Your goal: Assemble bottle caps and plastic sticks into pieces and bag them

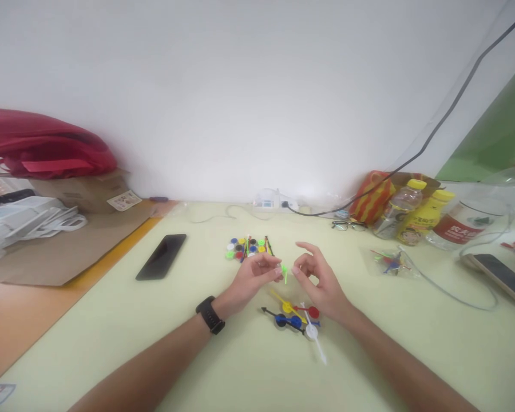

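My left hand (252, 278), with a black watch (210, 315) on its wrist, pinches a small green plastic stick piece (285, 273) at its fingertips. My right hand (320, 280) is close beside it, fingers curled in a pinch near the same green piece; whether it touches the piece I cannot tell. Below the hands lie several coloured disc-and-stick pieces (296, 317) in yellow, red, blue, black and white. Behind the hands sits a pile of small coloured discs and sticks (246, 248).
A black phone (161, 256) lies to the left. A clear bag of coloured pieces (389, 261), glasses (348, 225), yellow-capped bottles (412, 217) and a second phone (504, 278) are on the right. A cardboard box (81, 194) and red bag (43, 143) stand far left.
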### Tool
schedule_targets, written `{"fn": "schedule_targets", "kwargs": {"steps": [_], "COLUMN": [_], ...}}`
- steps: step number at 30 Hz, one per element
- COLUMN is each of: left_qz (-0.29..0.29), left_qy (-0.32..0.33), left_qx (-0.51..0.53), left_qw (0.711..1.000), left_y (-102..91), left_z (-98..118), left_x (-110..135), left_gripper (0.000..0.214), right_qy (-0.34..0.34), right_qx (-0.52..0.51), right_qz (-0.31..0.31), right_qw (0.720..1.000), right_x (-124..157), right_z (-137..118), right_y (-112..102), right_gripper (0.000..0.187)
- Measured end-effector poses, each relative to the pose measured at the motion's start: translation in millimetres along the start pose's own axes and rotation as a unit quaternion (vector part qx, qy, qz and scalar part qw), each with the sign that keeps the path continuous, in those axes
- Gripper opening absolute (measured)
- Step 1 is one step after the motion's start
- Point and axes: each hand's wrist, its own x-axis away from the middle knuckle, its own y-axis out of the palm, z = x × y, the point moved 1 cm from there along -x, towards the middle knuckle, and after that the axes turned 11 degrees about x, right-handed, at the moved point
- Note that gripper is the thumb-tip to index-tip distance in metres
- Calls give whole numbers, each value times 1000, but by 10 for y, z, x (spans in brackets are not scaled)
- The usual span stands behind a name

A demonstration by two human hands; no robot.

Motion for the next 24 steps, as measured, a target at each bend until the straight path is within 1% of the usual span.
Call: {"fn": "schedule_targets", "kwargs": {"steps": [1, 2, 3, 5, 6, 7, 8, 9, 10, 11, 13, 15, 16, 20, 22, 24], "left_qz": [2, 4, 7, 10, 12, 14, 15, 15, 15, 13, 8, 3, 1, 2, 2, 7], "left_qy": [1, 2, 2, 1, 0, 0, -2, -2, -2, -2, -1, -2, -3, -10, -13, -12], "left_qx": [1, 1, 2, 1, 1, 1, 1, 2, 3, 3, -1, -11, -16, -28, -35, -47], "left_qw": [1000, 1000, 1000, 1000, 1000, 1000, 1000, 1000, 1000, 1000, 1000, 1000, 1000, 1000, 999, 999], "left_y": [8, 16, 24, 35, 37, 35, 31, 25, 18, 10, -2, -6, -5, 8, 12, 11], "left_z": [10, 21, 29, 39, 40, 37, 32, 26, 20, 13, 0, -9, -12, -10, -9, -15], "left_x": [1, 3, 5, 8, 9, 8, 7, 5, 3, 2, -1, 0, 1, 7, 5, 1], "left_gripper": [31, 32, 32, 34, 34, 35, 35, 35, 34, 34, 33, 33, 34, 36, 37, 37], "right_qy": [-5, -7, -6, 9, 21, 33, 43, 49, 52, 53, 61, 69, 72, 81, 75, 56], "right_qx": [8, 10, 7, -15, -33, -53, -74, -92, -103, -106, -102, -102, -107, -117, -89, -39], "right_qz": [8, 16, 16, -27, -61, -92, -112, -115, -102, -84, -59, -56, -61, -104, -109, -97], "right_qw": [1000, 1000, 1000, 999, 997, 994, 990, 988, 988, 989, 991, 991, 990, 984, 987, 993], "right_x": [8, 14, 18, 15, 8, -1, -12, -26, -40, -52, -69, -70, -65, -36, -33, -42], "right_z": [-8, -11, -10, 10, 25, 41, 53, 61, 63, 59, 39, 18, 11, 21, 29, 24], "right_y": [3, 2, -2, -19, -32, -48, -67, -86, -104, -116, -117, -85, -61, 28, 37, 17], "right_gripper": [57, 59, 54, 28, 32, 48, 59, 65, 65, 63, 51, 38, 35, 34, 32, 28]}}
